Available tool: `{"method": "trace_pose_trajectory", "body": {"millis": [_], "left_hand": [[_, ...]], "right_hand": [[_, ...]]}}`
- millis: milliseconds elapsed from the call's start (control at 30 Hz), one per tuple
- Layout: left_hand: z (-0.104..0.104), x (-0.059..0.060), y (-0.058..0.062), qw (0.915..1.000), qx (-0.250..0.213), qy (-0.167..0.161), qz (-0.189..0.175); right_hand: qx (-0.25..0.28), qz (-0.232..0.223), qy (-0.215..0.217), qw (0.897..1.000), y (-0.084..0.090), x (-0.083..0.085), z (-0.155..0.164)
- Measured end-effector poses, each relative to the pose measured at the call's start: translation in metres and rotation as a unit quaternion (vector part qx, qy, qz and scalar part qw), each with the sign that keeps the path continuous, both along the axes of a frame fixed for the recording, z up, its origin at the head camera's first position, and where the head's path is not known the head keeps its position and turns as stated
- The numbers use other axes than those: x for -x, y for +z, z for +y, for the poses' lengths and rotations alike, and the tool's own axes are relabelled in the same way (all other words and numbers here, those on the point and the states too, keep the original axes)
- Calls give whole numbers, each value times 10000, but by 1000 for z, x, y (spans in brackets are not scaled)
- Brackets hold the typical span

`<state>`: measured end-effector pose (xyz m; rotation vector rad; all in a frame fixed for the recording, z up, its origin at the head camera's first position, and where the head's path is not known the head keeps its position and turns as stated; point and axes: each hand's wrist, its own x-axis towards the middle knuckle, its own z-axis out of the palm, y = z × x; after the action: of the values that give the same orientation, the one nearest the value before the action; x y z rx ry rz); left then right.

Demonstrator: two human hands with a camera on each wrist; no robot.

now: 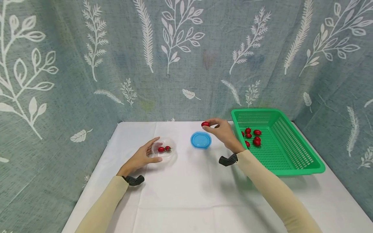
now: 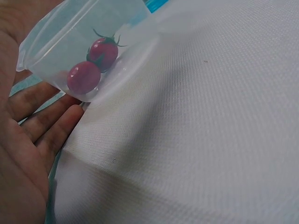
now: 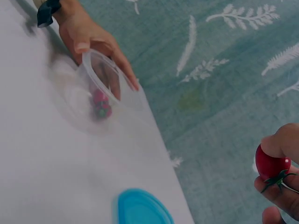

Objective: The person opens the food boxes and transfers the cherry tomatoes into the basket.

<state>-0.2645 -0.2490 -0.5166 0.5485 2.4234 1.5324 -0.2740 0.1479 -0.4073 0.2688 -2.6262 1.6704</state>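
Note:
On the left of the white table stands a clear plastic container with two cherry tomatoes with green stems inside. My left hand holds it from the left, thumb along the near side and fingers around the far side. The lower fingers stretch out beside its base in the left wrist view. Up in the air past the blue lid, my right hand pinches another cherry tomato between thumb and fingers. Its green stem shows in the right wrist view.
A green perforated basket stands at the right of the table, several cherry tomatoes lying toward its left side. The blue lid lies between container and basket. A grey-green curtain with white leaf prints hangs behind and at both sides.

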Motion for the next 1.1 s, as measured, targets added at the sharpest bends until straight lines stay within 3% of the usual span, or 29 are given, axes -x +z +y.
{"method": "trace_pose_trajectory", "body": {"millis": [467, 1100], "left_hand": [[-2, 1, -2, 10000, -6, 6, -42], [0, -1, 2, 9999, 67, 67, -107]], "right_hand": [[16, -23, -180, 9998, 10, -9, 64], [-581, -100, -733, 9956, -8, -19, 139]]}}
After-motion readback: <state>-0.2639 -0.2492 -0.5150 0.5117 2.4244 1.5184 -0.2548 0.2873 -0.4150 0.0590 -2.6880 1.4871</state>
